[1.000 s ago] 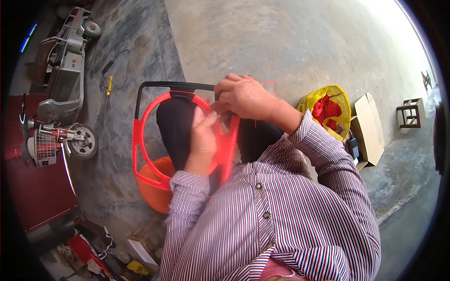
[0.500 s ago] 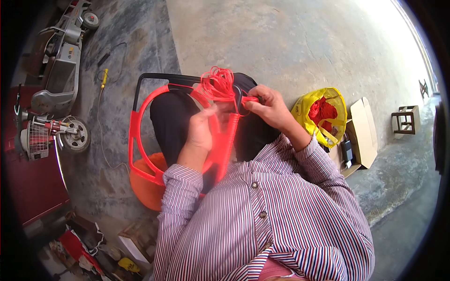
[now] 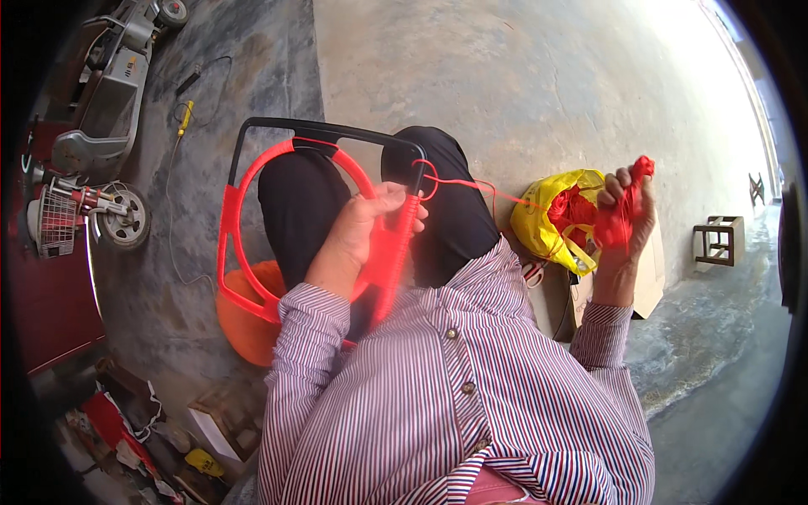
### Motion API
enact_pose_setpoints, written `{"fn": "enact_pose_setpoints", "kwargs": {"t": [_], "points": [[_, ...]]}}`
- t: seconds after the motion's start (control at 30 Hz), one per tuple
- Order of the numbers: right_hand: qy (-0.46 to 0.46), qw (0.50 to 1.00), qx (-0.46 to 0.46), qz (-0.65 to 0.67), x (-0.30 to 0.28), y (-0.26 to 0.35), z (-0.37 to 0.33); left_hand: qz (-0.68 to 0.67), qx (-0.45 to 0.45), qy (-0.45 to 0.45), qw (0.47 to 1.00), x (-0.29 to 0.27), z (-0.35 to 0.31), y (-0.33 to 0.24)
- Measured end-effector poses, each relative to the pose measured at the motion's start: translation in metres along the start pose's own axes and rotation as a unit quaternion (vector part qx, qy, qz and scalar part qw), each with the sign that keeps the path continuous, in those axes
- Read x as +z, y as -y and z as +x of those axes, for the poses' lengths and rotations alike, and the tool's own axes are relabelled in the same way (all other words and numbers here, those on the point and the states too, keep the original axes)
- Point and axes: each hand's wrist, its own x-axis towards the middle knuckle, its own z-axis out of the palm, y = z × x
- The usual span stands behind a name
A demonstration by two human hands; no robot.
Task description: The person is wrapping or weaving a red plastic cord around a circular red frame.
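Far left, on the grey concrete floor [image 3: 522, 76]: a small wheeled machine [image 3: 101, 93] with a wire basket [image 3: 55, 220] and a rubber wheel [image 3: 124, 225], a yellow-handled tool [image 3: 184, 118] just beyond, a thin cable trailing near it. Lower left: scattered scraps and a pale box [image 3: 220, 425]. Next, across dark-trousered knees [image 3: 438, 210], a black rectangular frame [image 3: 324, 131] bearing a red wrapped hoop [image 3: 231, 227], over an orange bucket [image 3: 240, 316] set on the floor. Left hand [image 3: 370, 223] closed around the right side of the hoop and frame, fingers curled over the red wrapped edge, thumb on top. From that edge, a taut red cord [image 3: 484, 187] running rightward, passing over the knee to a yellow plastic bag [image 3: 551, 210] holding more red material, on the floor beside the right leg. Right hand [image 3: 624, 220] raised well apart from the frame, shut tight on a bunch of red cord, a tuft sticking out above the fist. Behind the bag, a flat cardboard box [image 3: 652, 278]. Far right, a small wooden stool [image 3: 720, 238]. Foreground: striped shirt sleeves [image 3: 454, 404].
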Motion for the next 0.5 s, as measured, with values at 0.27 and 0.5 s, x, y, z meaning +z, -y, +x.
{"fn": "enact_pose_setpoints", "kwargs": {"t": [0.27,0.5], "points": [[0.224,0.846,0.124,-0.468,0.015,-0.141,-0.015,-0.018,0.038,0.053,0.998,0.015,0.001,0.003],[0.169,0.921,0.213,-0.279,0.043,-0.089,-0.039,0.015,0.051,0.02,0.998,0.004,0.005,0.009]]}}
